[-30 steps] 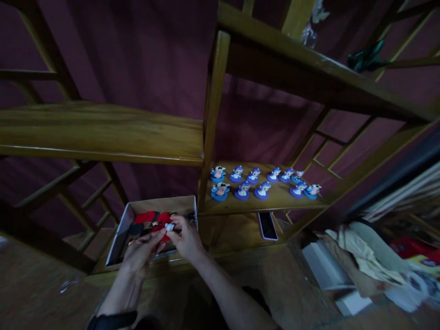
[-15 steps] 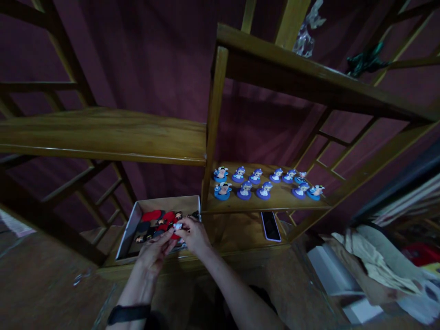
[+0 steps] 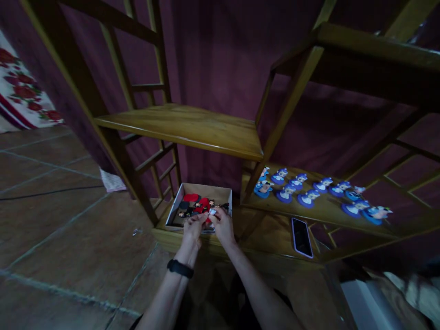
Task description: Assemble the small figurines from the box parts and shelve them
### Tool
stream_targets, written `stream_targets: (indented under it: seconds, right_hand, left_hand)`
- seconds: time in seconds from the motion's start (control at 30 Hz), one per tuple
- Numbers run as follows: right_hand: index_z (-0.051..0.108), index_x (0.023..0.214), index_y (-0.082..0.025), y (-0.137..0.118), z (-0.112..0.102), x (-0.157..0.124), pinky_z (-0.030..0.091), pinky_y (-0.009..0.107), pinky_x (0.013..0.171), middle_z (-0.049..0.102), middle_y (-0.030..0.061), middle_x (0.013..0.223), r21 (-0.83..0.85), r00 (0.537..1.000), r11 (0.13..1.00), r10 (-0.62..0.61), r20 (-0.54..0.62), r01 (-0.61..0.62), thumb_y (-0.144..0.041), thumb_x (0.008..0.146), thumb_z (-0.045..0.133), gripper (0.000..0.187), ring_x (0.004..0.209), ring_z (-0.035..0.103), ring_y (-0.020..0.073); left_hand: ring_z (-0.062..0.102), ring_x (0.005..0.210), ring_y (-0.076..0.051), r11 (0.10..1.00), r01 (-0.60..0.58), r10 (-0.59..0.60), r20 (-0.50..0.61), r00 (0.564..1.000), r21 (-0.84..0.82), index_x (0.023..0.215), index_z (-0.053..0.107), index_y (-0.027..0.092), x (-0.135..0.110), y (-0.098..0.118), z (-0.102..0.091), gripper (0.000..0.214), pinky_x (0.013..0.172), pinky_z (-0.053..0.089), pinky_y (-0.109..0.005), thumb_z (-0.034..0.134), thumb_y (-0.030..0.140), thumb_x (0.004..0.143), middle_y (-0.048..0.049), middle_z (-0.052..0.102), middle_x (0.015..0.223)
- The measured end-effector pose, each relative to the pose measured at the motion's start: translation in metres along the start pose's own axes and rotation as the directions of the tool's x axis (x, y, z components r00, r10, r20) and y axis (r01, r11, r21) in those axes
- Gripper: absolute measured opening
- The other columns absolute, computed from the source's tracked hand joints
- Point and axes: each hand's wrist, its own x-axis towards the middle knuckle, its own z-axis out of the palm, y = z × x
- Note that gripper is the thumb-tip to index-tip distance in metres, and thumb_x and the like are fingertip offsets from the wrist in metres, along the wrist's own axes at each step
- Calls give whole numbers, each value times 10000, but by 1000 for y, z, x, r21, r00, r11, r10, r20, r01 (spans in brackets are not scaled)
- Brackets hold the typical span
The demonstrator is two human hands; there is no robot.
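A: You have a small white piece (image 3: 212, 211) at your fingertips, above the front of the open box (image 3: 202, 188). How are your fingers set?

B: Narrow, on both sides. Your right hand (image 3: 223, 225) pinches it between thumb and finger, and your left hand (image 3: 193, 227) grips it opposite, tips drawn close. Whatever else your fingers cover, I cannot tell.

A: And how far along are you?

B: Partway, I'd judge. To your right, blue and purple figures (image 3: 308, 198) stand upright on the shelf (image 3: 330, 208) in two rough rows, eleven showing, one partly behind the post (image 3: 292, 103). Those look done.

A: What's left for you?

B: The piece in your hands isn't set down. Red and black figures (image 3: 203, 205) lie jumbled in the box, just beyond your fingers; I'd count those as what remains. A phone (image 3: 302, 237) lies on the lower board (image 3: 264, 229), well apart from your hands.
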Motion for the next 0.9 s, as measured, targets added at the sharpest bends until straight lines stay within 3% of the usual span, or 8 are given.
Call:
stream_targets:
  seconds: [0.37, 0.67, 0.77, 0.9]
  right_hand:
    - [648, 957, -226, 3, 0, 12, 484, 328, 843, 688, 20, 977, 364, 992, 924, 95, 87, -121, -250, 674, 587, 290, 892, 624, 172]
    - [703, 760, -197, -2, 0, 11, 494, 278, 663, 704, -1, 738, 397, 959, 873, 253, 129, -284, -262, 593, 666, 183, 689, 622, 162]
    - [709, 797, -191, -2, -1, 7, 483, 273, 649, 701, -2, 724, 433, 949, 845, 286, 133, -315, -286, 591, 685, 228, 656, 616, 150]
    - [699, 879, -196, -4, 0, 2, 493, 313, 704, 709, 29, 841, 546, 933, 757, 310, 184, -359, -340, 607, 690, 307, 752, 638, 183]
  left_hand:
    - [627, 546, -113, 943, 265, -261, 46, 964, -201, 709, 618, 101, 15, 14, -10, 69, 589, 537, -221, 680, 109, 678, -57, 659, 618]
    - [586, 452, -95, 942, 294, -293, 30, 956, -163, 647, 591, 101, 16, 13, -12, 90, 559, 539, -218, 609, 67, 729, -20, 604, 493]
    - [599, 471, -103, 940, 296, -294, 36, 955, -170, 664, 582, 104, 11, 13, -12, 83, 553, 537, -221, 594, 66, 738, -27, 611, 510]
    - [622, 517, -114, 980, 135, -129, 50, 990, -144, 793, 604, 122, 2, 14, -10, 112, 551, 539, -237, 602, 44, 712, -38, 664, 634]
